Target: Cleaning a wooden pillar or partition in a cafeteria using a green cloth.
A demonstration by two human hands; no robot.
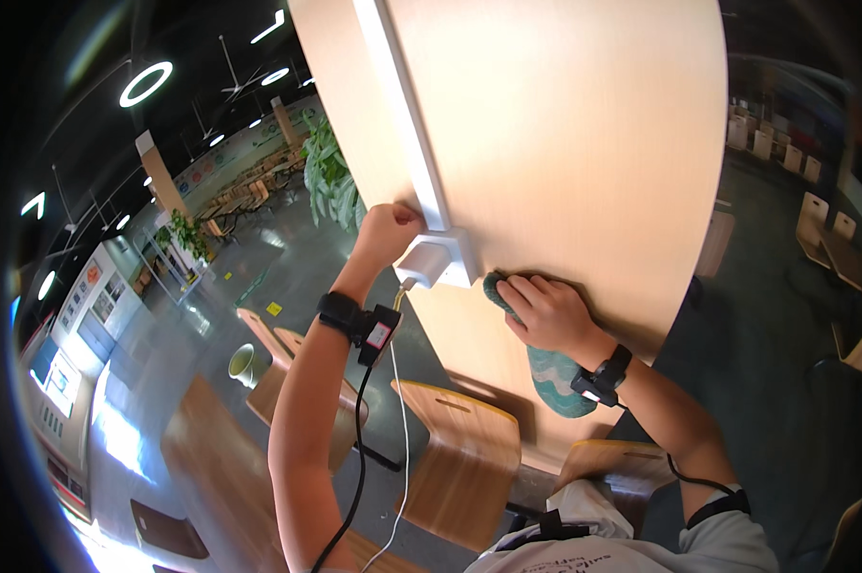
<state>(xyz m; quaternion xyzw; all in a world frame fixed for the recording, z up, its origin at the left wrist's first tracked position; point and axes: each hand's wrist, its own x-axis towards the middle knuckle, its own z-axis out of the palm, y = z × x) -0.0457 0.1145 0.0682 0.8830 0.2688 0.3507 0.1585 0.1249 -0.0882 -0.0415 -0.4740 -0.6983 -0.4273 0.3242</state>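
Note:
A green patterned cloth (561,379) is pressed to a light wood-faced column (581,143) by my right hand (549,315), its lower end hanging below my palm. My left hand (388,233) is curled against the same column, beside a white cable duct (420,157). Just below and right of that hand sits a white wall socket (461,258). A white plug-in adapter (425,262) stands out of the socket, and a thin white cable (400,408) runs down from it. Nothing shows in my left hand, though its palm side is partly hidden.
Below the column stand a wooden chair (459,465) and a second chair (610,465) by my body. A wooden table (216,437), a green bin (244,364) and a leafy plant (327,172) are on the left. Black cables trail from my wrist straps. More chairs (810,215) stand far right.

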